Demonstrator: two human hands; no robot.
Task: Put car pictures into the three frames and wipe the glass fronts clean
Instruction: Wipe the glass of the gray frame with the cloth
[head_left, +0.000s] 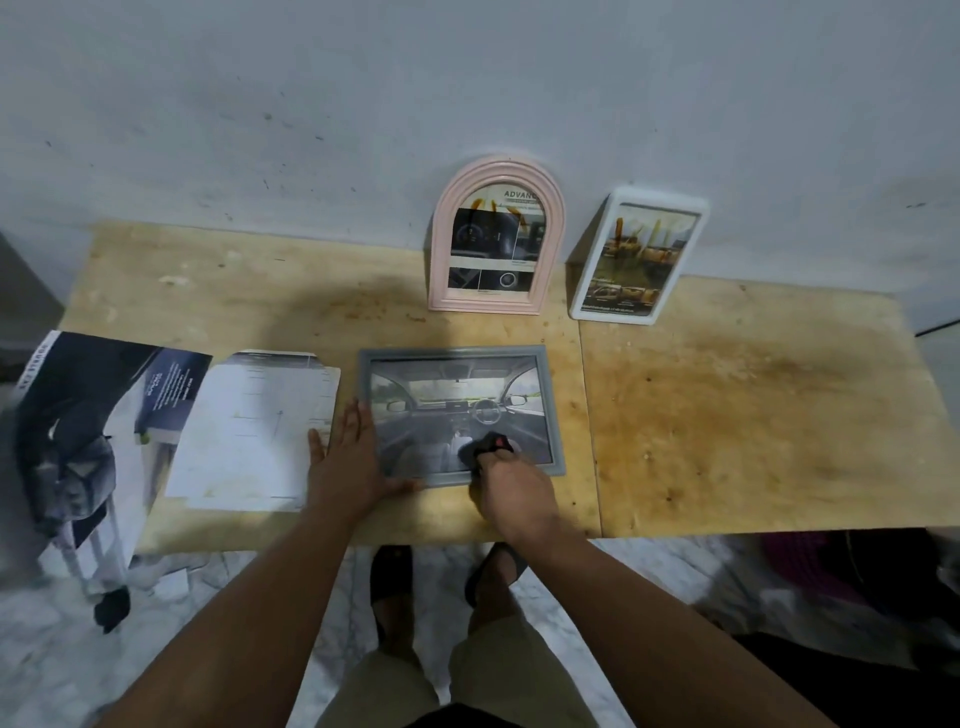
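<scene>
A grey frame (457, 354) lies flat on the wooden table (727, 415), holding a picture of a car's interior. My left hand (348, 457) presses flat with straight fingers on the frame's left edge and near corner. My right hand (511, 491) grips a small dark cloth (485, 447) against the glass near its lower right. A pink arched frame (496, 239) and a white frame (639, 254), each with a car picture inside, lean upright against the wall at the back.
A cut white sheet (249, 431) lies left of the grey frame. A dark car brochure (93, 415) hangs over the table's left end. The table's near edge runs just below my hands; my feet stand on a marble floor.
</scene>
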